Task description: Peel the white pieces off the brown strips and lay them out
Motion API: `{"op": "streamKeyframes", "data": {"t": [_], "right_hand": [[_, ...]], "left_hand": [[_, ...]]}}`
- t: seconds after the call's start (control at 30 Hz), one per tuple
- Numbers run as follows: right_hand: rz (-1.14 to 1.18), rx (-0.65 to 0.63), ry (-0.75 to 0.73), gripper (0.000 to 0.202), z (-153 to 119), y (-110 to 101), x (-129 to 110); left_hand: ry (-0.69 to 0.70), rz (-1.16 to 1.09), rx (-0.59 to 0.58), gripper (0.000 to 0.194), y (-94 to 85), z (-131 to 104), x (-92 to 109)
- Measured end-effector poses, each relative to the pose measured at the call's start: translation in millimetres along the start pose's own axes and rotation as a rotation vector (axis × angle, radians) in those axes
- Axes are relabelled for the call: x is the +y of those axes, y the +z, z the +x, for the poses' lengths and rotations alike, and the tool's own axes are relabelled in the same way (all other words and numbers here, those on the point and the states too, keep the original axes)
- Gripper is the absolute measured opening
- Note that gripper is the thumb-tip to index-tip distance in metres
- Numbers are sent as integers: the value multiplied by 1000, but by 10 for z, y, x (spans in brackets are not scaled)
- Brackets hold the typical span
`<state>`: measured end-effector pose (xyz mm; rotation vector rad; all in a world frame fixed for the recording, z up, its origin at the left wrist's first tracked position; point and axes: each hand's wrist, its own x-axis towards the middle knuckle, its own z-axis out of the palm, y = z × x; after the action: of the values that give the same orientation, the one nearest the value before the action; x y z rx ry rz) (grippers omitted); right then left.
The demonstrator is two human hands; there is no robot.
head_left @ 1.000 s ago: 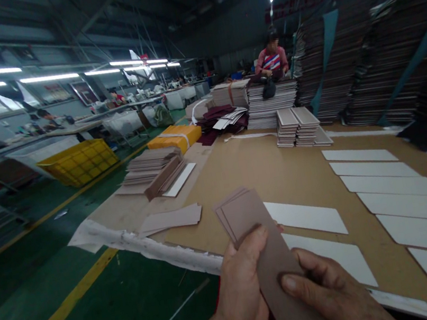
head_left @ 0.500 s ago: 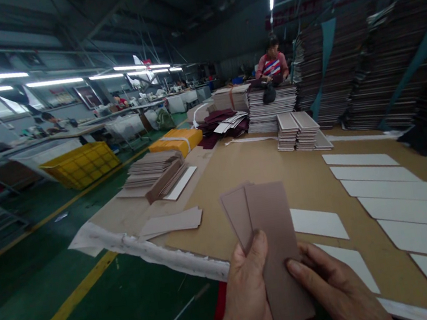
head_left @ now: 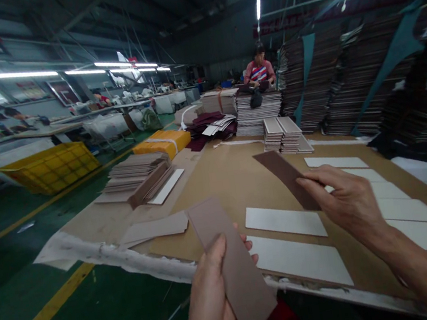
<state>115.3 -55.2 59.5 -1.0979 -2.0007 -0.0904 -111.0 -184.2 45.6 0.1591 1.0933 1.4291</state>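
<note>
My left hand (head_left: 211, 283) is closed around a taupe rectangular strip (head_left: 235, 269) near the table's front edge, thumb on its face. Whether more strips lie beneath it I cannot tell. Out over the table, my right hand (head_left: 343, 199) pinches one dark brown strip (head_left: 286, 176) by its near end, tilted in the air. Below that strip lie a white rectangular panel (head_left: 284, 220) and a second white panel (head_left: 300, 259) closer to me. Under and beyond my right forearm runs a row of several white panels (head_left: 409, 208), partly covered by the arm.
Loose taupe strips (head_left: 154, 229) lie at the table's left edge. Behind them are a strip stack (head_left: 135, 174) and a yellow package (head_left: 162, 142). Small stacked pieces (head_left: 282, 133) stand at the back. A co-worker (head_left: 260, 72) is behind a tall pile (head_left: 258, 113). A yellow crate (head_left: 50, 168) sits on the floor.
My right hand has drawn one strip away from those in my left hand and carried it right and forward over the panels. My view has turned slightly right.
</note>
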Motion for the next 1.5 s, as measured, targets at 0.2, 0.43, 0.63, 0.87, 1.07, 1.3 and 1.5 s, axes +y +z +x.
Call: {"op": "streamKeyframes", "data": {"t": [0.2, 0.43, 0.63, 0.87, 1.07, 1.3, 1.5], "right_hand": [[-357, -429, -225, 21, 27, 601, 323], [-297, -614, -189, 28, -4, 694, 316], [292, -677, 18, 35, -102, 462, -206], [904, -624, 608, 35, -375, 474, -606], [814, -485, 423, 34, -375, 392, -595], [775, -427, 347, 35, -488, 384, -617], [753, -332, 325, 36, -506, 336, -674]], "left_hand": [[-30, 32, 36, 38, -62, 29, -50], [-80, 56, 2, 46, -53, 31, -19], [-42, 187, -88, 50, -23, 94, -155], [-1, 429, -228, 42, 33, 104, -270], [186, 691, -268, 34, 50, 109, -260], [320, 858, -309, 33, 36, 100, -266], [281, 772, -305, 27, 86, 52, -217]]}}
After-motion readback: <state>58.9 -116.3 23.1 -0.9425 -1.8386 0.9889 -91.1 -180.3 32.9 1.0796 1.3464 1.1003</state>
